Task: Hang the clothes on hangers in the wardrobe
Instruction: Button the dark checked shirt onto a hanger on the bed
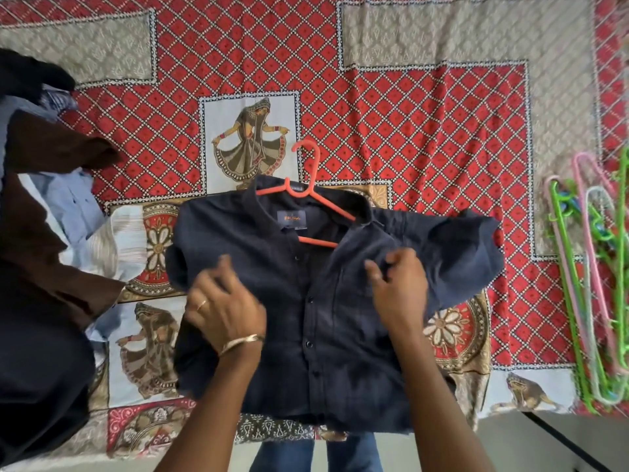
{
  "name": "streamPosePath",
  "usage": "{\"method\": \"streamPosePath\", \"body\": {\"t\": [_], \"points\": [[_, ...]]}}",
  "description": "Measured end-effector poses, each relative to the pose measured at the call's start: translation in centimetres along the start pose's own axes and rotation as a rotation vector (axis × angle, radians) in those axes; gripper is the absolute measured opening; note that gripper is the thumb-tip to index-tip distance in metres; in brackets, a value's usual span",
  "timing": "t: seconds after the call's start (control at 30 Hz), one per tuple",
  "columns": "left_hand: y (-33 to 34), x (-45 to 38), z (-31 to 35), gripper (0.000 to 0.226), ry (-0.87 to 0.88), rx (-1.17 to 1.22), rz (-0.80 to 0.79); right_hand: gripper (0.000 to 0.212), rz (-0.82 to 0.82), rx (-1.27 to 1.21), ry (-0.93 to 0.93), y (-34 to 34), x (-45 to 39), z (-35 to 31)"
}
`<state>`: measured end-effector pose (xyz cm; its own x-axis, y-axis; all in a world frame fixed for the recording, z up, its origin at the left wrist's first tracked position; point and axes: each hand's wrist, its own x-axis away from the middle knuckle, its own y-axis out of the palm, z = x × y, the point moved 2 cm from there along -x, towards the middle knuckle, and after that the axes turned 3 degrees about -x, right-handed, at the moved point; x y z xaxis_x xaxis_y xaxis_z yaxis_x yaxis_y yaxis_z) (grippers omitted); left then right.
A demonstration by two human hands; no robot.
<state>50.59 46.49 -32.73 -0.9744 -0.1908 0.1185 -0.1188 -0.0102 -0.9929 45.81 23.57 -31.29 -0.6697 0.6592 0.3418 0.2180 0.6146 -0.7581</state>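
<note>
A dark navy shirt lies front up on the patterned bedspread, collar toward the far side. An orange-red hanger sits partly inside its neck, hook pointing away from me, one arm showing through the open collar. My left hand rests on the shirt's left chest with fingers spread and slightly bent. My right hand pinches a fold of the shirt's fabric near the right shoulder.
A heap of clothes, brown, black, light blue and striped white, lies along the left side. Several green, pink and pale hangers lie at the right edge of the bed. The bed's near edge runs below the shirt hem.
</note>
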Motion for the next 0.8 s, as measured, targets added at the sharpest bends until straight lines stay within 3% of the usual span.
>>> {"method": "streamPosePath", "body": {"t": [0.1, 0.17, 0.23, 0.37, 0.5, 0.6, 0.73, 0.8], "points": [[0.4, -2.5, 4.7, 0.029, 0.348, 0.085, 0.026, 0.047, -0.094, -0.128, 0.071, 1.8, -2.7, -2.9], [0.4, -5.3, 7.1, 0.024, 0.396, 0.078, 0.064, 0.058, -0.063, -0.146, 0.120, 2.7, -3.8, -4.3], [-0.3, -8.3, 8.9, 0.025, 0.387, 0.080, 0.092, 0.054, -0.028, -0.122, 0.167, 3.2, -4.5, -5.0], [0.4, -13.8, 11.8, 0.026, 0.491, -0.006, -0.149, 0.032, -0.052, -0.153, 0.148, 4.4, -5.4, -4.0], [1.4, -16.0, 13.2, 0.032, 0.638, -0.149, -0.318, 0.030, -0.133, -0.244, 0.082, 3.8, -6.0, -2.5], [1.7, -16.9, 13.6, 0.031, 0.762, -0.186, -0.265, 0.030, -0.134, -0.237, 0.063, 3.5, -6.4, -1.6], [1.8, -16.1, 13.7, 0.025, 1.038, -0.362, -0.081, 0.025, -0.061, -0.253, 0.020, 2.9, -6.6, -1.6], [1.9, -16.3, 13.6, 0.022, 1.011, -0.333, -0.028, 0.026, -0.059, -0.243, -0.091, 2.7, -6.7, -2.3]]}}
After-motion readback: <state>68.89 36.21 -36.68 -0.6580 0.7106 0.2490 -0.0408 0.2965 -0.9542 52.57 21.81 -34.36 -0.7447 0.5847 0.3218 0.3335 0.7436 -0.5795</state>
